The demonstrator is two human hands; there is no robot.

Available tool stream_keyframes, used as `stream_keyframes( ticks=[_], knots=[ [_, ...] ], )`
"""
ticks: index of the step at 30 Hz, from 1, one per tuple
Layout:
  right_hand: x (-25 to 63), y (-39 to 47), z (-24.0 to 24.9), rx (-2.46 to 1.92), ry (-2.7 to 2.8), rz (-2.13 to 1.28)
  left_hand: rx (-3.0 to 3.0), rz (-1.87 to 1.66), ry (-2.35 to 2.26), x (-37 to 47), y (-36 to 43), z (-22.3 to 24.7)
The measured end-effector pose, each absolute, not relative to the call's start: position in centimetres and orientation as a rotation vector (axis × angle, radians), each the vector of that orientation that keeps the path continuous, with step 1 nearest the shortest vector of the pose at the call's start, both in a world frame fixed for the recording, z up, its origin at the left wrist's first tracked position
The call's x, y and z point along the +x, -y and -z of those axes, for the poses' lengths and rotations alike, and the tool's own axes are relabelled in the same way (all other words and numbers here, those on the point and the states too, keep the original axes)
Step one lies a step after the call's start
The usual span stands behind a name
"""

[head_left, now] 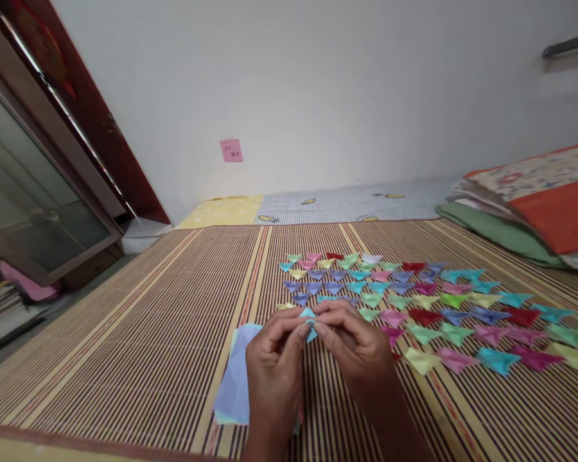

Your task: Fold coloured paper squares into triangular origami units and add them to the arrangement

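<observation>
Between both hands is a small light-blue folded paper (310, 324), pinched at its two sides. My left hand (275, 359) has its thumb and fingers closed on the left side of the paper. On the right side, my right hand (359, 350) pinches it in the same way. A stack of paper sheets (235, 378), lavender on top, lies on the mat partly behind my left hand. Rows of small folded paper pieces (455, 332) in many colours lie beyond and to the right of my hands.
The striped bamboo mat (149, 321) covers the surface. Folded bedding (549, 205) is piled at the right. A pink note (231, 151) is stuck on the white wall. A glass-fronted cabinet (33, 186) stands at the left, with books (4, 308) below it.
</observation>
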State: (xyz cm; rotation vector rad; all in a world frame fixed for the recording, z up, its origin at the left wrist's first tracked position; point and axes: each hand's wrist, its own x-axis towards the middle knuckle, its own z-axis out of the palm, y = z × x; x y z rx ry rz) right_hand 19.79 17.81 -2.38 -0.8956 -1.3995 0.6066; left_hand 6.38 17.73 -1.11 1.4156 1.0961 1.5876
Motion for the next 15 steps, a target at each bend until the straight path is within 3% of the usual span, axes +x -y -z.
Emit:
stream_keyframes(
  ticks=[6,15],
  knots=[
    [18.8,-18.0,3.0,-0.845,1.266,-0.71,1.346,-1.605,-1.059,6.4,-17.8,1.1],
    [18.4,-17.7,2.4,-0.949,1.45,-0.264,1.334,-1.572,-1.088,6.5,-17.9,1.5]
  ],
)
